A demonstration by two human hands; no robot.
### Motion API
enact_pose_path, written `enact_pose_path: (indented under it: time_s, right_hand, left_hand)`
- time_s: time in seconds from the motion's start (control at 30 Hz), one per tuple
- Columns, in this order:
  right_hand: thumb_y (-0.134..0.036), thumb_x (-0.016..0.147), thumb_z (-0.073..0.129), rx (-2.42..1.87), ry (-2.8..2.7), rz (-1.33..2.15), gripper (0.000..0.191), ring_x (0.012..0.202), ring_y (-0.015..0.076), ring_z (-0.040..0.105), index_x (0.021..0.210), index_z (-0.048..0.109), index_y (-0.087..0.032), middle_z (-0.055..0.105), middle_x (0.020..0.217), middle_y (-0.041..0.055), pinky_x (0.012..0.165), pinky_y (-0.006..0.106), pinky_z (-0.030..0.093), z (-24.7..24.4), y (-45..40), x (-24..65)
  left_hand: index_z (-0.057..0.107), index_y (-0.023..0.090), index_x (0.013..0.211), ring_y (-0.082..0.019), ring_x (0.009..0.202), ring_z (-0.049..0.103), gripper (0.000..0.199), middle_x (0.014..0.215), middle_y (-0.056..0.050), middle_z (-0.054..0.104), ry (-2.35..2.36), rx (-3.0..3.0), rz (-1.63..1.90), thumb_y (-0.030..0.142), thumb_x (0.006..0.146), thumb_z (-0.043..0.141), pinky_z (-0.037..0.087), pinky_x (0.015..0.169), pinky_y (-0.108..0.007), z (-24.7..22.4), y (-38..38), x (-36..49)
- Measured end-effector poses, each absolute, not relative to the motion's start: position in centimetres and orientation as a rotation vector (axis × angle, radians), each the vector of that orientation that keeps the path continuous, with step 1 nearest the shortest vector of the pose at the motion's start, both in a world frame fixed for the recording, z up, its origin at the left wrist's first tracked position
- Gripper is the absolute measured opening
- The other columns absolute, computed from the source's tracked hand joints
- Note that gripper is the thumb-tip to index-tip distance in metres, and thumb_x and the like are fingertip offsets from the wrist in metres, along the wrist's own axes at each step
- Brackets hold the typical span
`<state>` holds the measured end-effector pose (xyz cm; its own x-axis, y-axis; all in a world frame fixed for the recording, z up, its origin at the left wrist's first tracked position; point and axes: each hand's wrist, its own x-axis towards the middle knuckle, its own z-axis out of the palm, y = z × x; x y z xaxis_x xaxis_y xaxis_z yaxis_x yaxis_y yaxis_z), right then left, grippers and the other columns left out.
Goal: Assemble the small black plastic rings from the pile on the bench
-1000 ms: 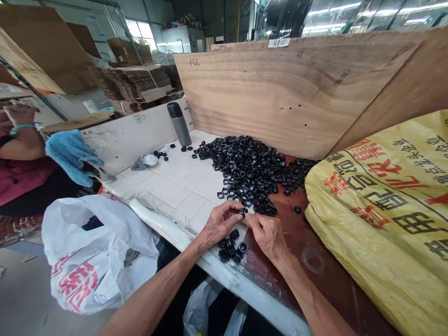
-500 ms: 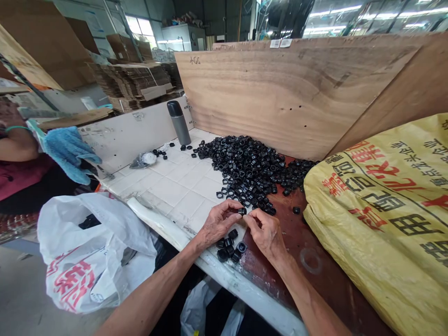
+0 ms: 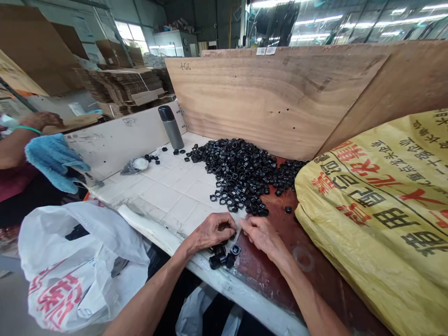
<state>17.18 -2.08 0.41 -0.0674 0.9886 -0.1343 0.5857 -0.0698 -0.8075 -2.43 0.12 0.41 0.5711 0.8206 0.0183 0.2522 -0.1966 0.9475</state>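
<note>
My left hand (image 3: 214, 230) is curled at the near edge of the worktable, thumb and fingertips pressed together; whatever it may hold is hidden. Close beside it, my right hand (image 3: 263, 237) points its bunched fingers toward the left fingertips, slightly blurred, and I cannot make out anything in them. Just below the left hand lies a small group of black plastic caps (image 3: 217, 260), partly covered by that hand. Beyond both hands spreads a large heap of small black plastic rings (image 3: 238, 168).
A yellow printed sack (image 3: 367, 224) bulges along the right. A wooden board (image 3: 273, 102) backs the table. At the back left stand a grey flask (image 3: 171, 128) and a small clear bag (image 3: 135, 165). A white plastic bag (image 3: 84, 266) hangs left, near a blue towel (image 3: 54, 161) and another person's arm (image 3: 21, 140).
The black ring seen between both hands' fingertips no longer shows. My left hand has lowered toward the small group of caps and curled. The view has shifted slightly.
</note>
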Motion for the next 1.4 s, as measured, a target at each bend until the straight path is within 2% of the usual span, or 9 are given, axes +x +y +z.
enact_pose_path:
  time_s: [0.13,0.2,0.3,0.37,0.5,0.6,1.03,1.2,1.4]
  right_hand:
    - [-0.038,0.088,0.057,-1.861,-1.801,0.459,0.029,0.059,0.0184,0.06,0.065,0.061,-0.019,0.063,0.061,0.0035,0.055,0.026,0.034,-0.3,-1.2,18.6]
    - [-0.028,0.088,0.056,-1.822,-1.826,0.38,0.017,0.065,0.0189,0.063,0.096,0.067,-0.017,0.069,0.074,0.005,0.059,0.026,0.039,-0.8,-1.0,18.7]
    - [-0.019,0.088,0.054,-1.753,-1.924,0.277,0.035,0.082,0.021,0.066,0.122,0.059,-0.016,0.071,0.099,0.01,0.07,0.028,0.044,-1.3,-0.9,18.1]
    - [-0.019,0.089,0.053,-1.762,-1.989,0.229,0.03,0.086,0.022,0.066,0.118,0.061,-0.018,0.069,0.103,0.0099,0.07,0.028,0.045,-1.6,-1.1,17.7]
    - [-0.021,0.09,0.055,-1.754,-2.025,0.168,0.013,0.08,0.0205,0.063,0.1,0.062,-0.02,0.063,0.097,0.0074,0.064,0.027,0.044,-1.8,-1.4,17.1]
    - [-0.018,0.089,0.055,-1.695,-2.048,0.137,0.008,0.078,0.0196,0.062,0.096,0.059,-0.019,0.06,0.096,0.0071,0.065,0.027,0.044,-2.1,-1.5,16.9]
    - [-0.013,0.086,0.05,-1.379,-1.844,0.518,0.021,0.097,0.0218,0.065,0.099,0.066,-0.018,0.067,0.101,0.0089,0.088,0.034,0.05,-1.8,-1.1,17.0]
    - [-0.024,0.083,0.059,-1.415,-1.58,0.758,0.023,0.085,0.0203,0.068,0.104,0.065,-0.019,0.071,0.098,0.0073,0.076,0.032,0.055,-1.9,-1.1,16.9]
    - [-0.027,0.078,0.064,-1.336,-1.473,0.891,0.02,0.087,0.0203,0.069,0.095,0.07,-0.019,0.071,0.101,0.0073,0.077,0.032,0.057,-1.0,-1.0,17.1]
  left_hand:
    - [0.061,0.013,0.065,-0.008,0.054,0.042,0.026,0.06,0.003,0.052,1.047,1.805,0.628,0.032,0.084,0.062,0.03,0.05,-0.021,0.0,0.5,-2.0]
    - [0.063,0.015,0.076,-0.009,0.054,0.042,0.025,0.06,0.005,0.05,1.196,1.803,0.774,0.038,0.085,0.062,0.032,0.051,-0.021,-0.8,0.9,-1.7]
    - [0.063,0.019,0.108,-0.01,0.06,0.048,0.029,0.074,0.003,0.054,1.295,1.876,0.959,0.035,0.083,0.066,0.041,0.058,-0.022,-2.0,1.8,-1.2]
    - [0.064,0.022,0.113,-0.011,0.065,0.051,0.031,0.084,0.001,0.055,1.313,1.964,0.98,0.03,0.083,0.067,0.045,0.064,-0.024,-2.6,2.2,-1.1]
    - [0.069,0.022,0.097,-0.012,0.068,0.053,0.015,0.089,-0.002,0.056,1.325,2.054,0.971,0.029,0.084,0.069,0.047,0.068,-0.027,-2.5,2.1,-1.1]
    - [0.067,0.024,0.11,-0.015,0.074,0.057,0.031,0.089,-0.002,0.058,1.249,2.131,0.928,0.036,0.082,0.072,0.047,0.07,-0.027,-2.2,2.0,-1.1]
    - [0.071,0.022,0.089,-0.017,0.085,0.063,0.007,0.098,-0.004,0.065,1.117,2.166,0.832,0.024,0.083,0.068,0.048,0.078,-0.028,-1.9,1.9,-1.0]
    - [0.067,0.018,0.082,-0.016,0.083,0.063,0.006,0.094,-0.005,0.068,1.069,2.059,0.946,0.014,0.08,0.063,0.048,0.076,-0.027,-2.1,1.5,-1.1]
    - [0.06,0.017,0.109,-0.012,0.068,0.062,0.032,0.087,-0.002,0.066,0.955,1.399,0.989,0.03,0.081,0.069,0.052,0.066,-0.026,-1.3,1.0,-0.9]
